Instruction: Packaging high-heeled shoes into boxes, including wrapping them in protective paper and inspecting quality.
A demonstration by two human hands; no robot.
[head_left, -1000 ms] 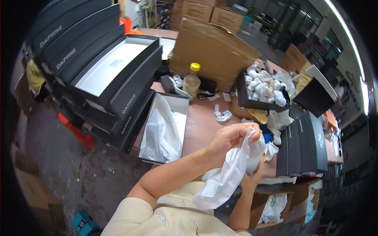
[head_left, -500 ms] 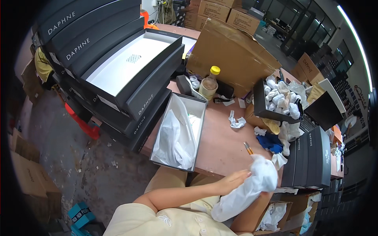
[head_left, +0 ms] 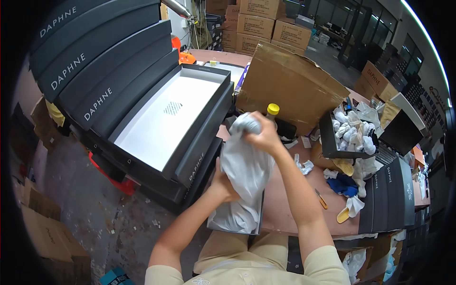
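Note:
A long bundle in thin white wrapping (head_left: 247, 166), its contents hidden, is held tilted over an open dark shoebox (head_left: 261, 211). My right hand (head_left: 264, 137) grips its upper end, fingers closed round the gathered wrapping. Low on its left side, my left hand (head_left: 224, 186) supports the bundle, fingers partly hidden behind it. Another crumpled white-wrapped item (head_left: 237, 217) lies in the near end of the shoebox. My forearms and the bundle cover much of the box.
Stacked dark shoeboxes (head_left: 95, 102) rise at the left, an open white-lined one (head_left: 166, 118) among them. A cardboard sheet (head_left: 289, 90) stands behind a yellow-capped bottle (head_left: 272, 110). To the right are an orange-handled cutter (head_left: 321, 199), blue cloth (head_left: 343, 185) and a dark box of crumpled paper (head_left: 349, 154).
Both hands have carried the white-wrapped bundle from the lower right, near my body, up and left to above the open shoebox. The view has shifted slightly.

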